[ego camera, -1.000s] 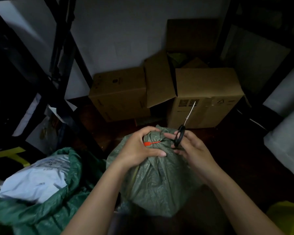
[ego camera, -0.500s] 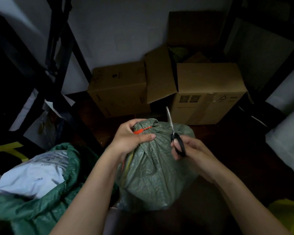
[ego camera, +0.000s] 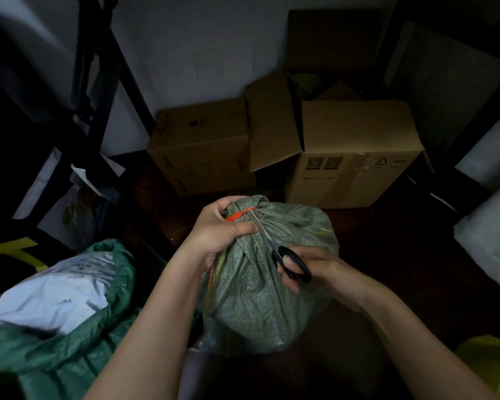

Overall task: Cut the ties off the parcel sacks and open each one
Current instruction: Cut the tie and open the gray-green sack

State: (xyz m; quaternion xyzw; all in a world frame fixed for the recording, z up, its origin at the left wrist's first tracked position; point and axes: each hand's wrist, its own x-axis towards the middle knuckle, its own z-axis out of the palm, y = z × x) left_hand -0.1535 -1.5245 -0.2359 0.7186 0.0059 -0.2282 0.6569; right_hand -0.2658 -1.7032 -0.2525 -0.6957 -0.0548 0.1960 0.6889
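A grey-green woven sack (ego camera: 260, 293) stands upright in front of me, its neck bunched and bound by an orange tie (ego camera: 238, 215). My left hand (ego camera: 220, 229) grips the bunched neck just below the tie. My right hand (ego camera: 309, 269) holds black-handled scissors (ego camera: 289, 261) by their loops. The thin blades run up and left across the sack, and their tips reach the orange tie. A second, darker green sack (ego camera: 78, 347) lies at the lower left with its mouth open, showing a white parcel (ego camera: 55, 295) inside.
Cardboard boxes (ego camera: 355, 157) stand against the wall behind the sack, one with a raised flap. Dark metal shelf frames (ego camera: 93, 111) rise at left and right. White bundles (ego camera: 491, 241) sit at the right edge. Something yellow (ego camera: 491, 365) shows at the lower right corner.
The scissors swung from pointing up and away to lying across the sack, blades now at the orange tie. My left hand kept its grip on the neck.
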